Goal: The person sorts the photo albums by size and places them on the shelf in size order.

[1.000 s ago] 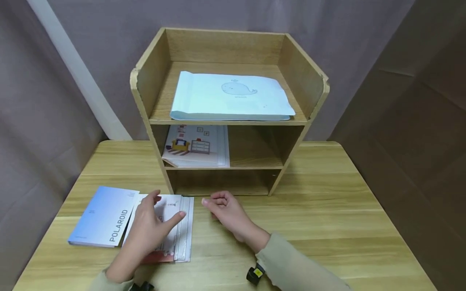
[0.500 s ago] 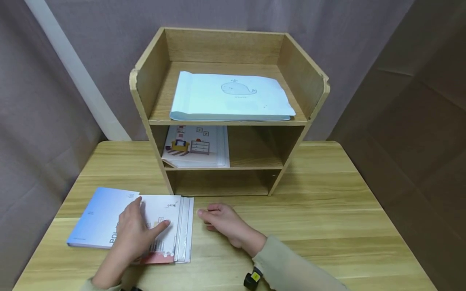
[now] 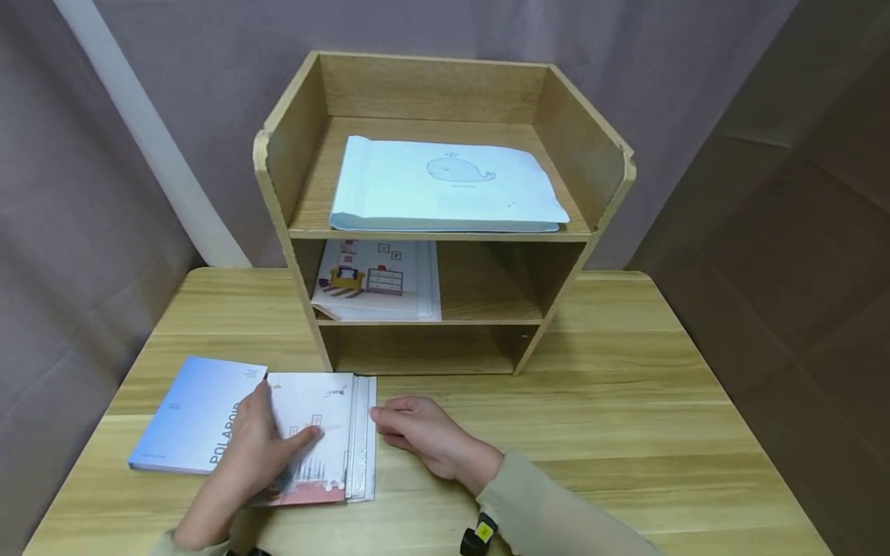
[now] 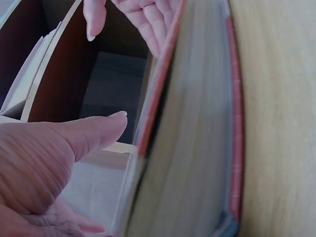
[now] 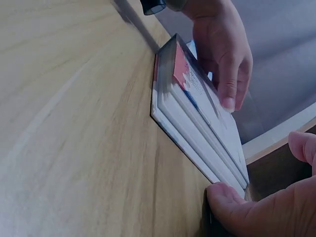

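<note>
A stack of white-covered books [image 3: 334, 401], with a reddish lower border on the top cover, lies on the table in front of the shelf. Over its left side is my left hand [image 3: 257, 440], thumb resting on the cover and fingers down by the far-left edge. My right hand [image 3: 424, 436] is at the stack's right edge, fingers loosely bent, the thumb [image 5: 224, 192] touching the lowest corner in the right wrist view. A blue-to-white POLAROID book [image 3: 191, 417] lies against the stack's left side. My left fingertips are partly hidden.
Behind stands a wooden shelf [image 3: 445, 234]. Its top level bears a pale blue book with a whale [image 3: 448, 185]. On the middle level, at the left, lies a white book with a furniture picture [image 3: 375, 286]. Curtains [image 3: 431, 27] rise behind the wooden table [image 3: 626, 432].
My left hand has drawn back left and lowered onto the stack. My right hand has come down and left to the stack's right edge. The stack has shifted slightly right.
</note>
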The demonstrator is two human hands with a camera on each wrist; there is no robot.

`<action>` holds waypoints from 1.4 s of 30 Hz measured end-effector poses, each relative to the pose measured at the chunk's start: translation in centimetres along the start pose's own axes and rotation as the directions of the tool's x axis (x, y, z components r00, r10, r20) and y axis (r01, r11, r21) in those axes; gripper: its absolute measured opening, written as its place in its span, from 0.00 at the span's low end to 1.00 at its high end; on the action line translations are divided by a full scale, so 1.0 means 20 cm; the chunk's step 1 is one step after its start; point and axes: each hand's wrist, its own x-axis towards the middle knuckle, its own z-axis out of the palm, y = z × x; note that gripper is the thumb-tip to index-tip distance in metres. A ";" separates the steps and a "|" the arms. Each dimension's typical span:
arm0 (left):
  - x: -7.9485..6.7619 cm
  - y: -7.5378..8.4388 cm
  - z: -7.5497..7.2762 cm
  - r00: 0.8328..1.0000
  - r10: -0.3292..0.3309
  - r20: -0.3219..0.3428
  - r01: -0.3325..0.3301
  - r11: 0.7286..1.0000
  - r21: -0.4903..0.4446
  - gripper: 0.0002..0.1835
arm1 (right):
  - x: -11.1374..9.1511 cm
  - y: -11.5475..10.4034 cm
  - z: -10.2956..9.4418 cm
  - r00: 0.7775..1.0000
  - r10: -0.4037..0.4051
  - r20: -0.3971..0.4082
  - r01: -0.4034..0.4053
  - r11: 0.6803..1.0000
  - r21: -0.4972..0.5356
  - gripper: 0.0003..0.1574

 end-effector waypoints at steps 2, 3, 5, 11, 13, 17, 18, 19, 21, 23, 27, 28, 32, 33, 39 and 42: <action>0.00 0.00 0.00 1.000 -0.001 0.008 0.001 1.000 -0.015 0.62 | 0.00 0.00 0.00 1.000 0.002 -0.002 -0.002 1.000 0.005 0.36; 0.00 0.00 0.00 1.000 -0.007 0.013 0.007 1.000 -0.015 0.63 | 0.00 0.00 0.01 1.000 0.005 -0.003 -0.005 1.000 0.009 0.37; 0.00 0.00 0.00 1.000 -0.016 0.017 0.016 1.000 -0.017 0.63 | 0.00 -0.01 0.01 1.000 0.010 -0.002 -0.010 1.000 0.017 0.39; 0.01 -0.02 0.00 0.998 -0.036 0.056 0.039 0.998 -0.045 0.64 | -0.01 -0.01 0.02 1.000 0.017 -0.004 -0.016 1.000 0.025 0.37; 0.02 -0.03 -0.01 0.996 -0.052 0.075 0.056 0.997 -0.055 0.65 | 0.00 -0.01 0.03 1.000 0.014 -0.007 -0.014 1.000 0.017 0.36; 0.03 -0.04 -0.01 0.989 -0.098 0.109 0.105 0.993 -0.062 0.65 | 0.00 -0.01 0.03 1.000 0.015 -0.011 -0.015 1.000 0.006 0.36; 0.03 -0.04 -0.01 0.988 -0.103 0.111 0.111 0.992 -0.062 0.64 | 0.00 -0.01 0.03 1.000 0.015 -0.011 -0.015 1.000 0.005 0.36; 0.03 -0.04 -0.01 0.988 -0.106 0.112 0.113 0.992 -0.062 0.64 | 0.00 -0.01 0.03 1.000 0.016 -0.011 -0.016 1.000 0.004 0.35; 0.03 -0.04 -0.01 0.987 -0.112 0.111 0.119 0.991 -0.059 0.63 | 0.00 -0.01 0.03 1.000 0.017 -0.011 -0.017 1.000 0.003 0.33; 0.03 -0.04 -0.01 0.987 -0.116 0.112 0.123 0.991 -0.055 0.63 | 0.00 -0.01 0.03 1.000 0.016 -0.010 -0.016 1.000 0.002 0.31; 0.03 -0.04 -0.01 0.986 -0.119 0.113 0.126 0.991 -0.053 0.63 | 0.00 -0.01 0.03 1.000 0.014 -0.011 -0.014 1.000 -0.002 0.30; 0.03 -0.04 -0.01 0.986 -0.119 0.113 0.126 0.991 -0.054 0.63 | 0.00 -0.01 0.03 1.000 0.014 -0.012 -0.014 1.000 -0.003 0.29; 0.03 -0.04 -0.01 0.988 -0.116 0.104 0.123 0.991 -0.057 0.63 | 0.01 0.00 0.03 1.000 0.010 -0.022 -0.010 1.000 -0.002 0.28; 0.03 -0.03 0.00 0.988 -0.114 0.100 0.120 0.991 -0.060 0.63 | 0.01 0.00 0.03 1.000 0.008 -0.023 -0.008 1.000 0.000 0.28; 0.02 -0.01 0.01 0.991 -0.098 0.088 0.105 0.992 -0.077 0.64 | 0.01 -0.01 0.02 1.000 0.006 -0.016 -0.006 0.999 -0.039 0.23; 0.02 0.02 0.02 0.995 -0.070 0.075 0.077 0.992 -0.099 0.61 | 0.00 -0.02 0.02 1.000 0.010 0.003 -0.010 0.994 -0.106 0.22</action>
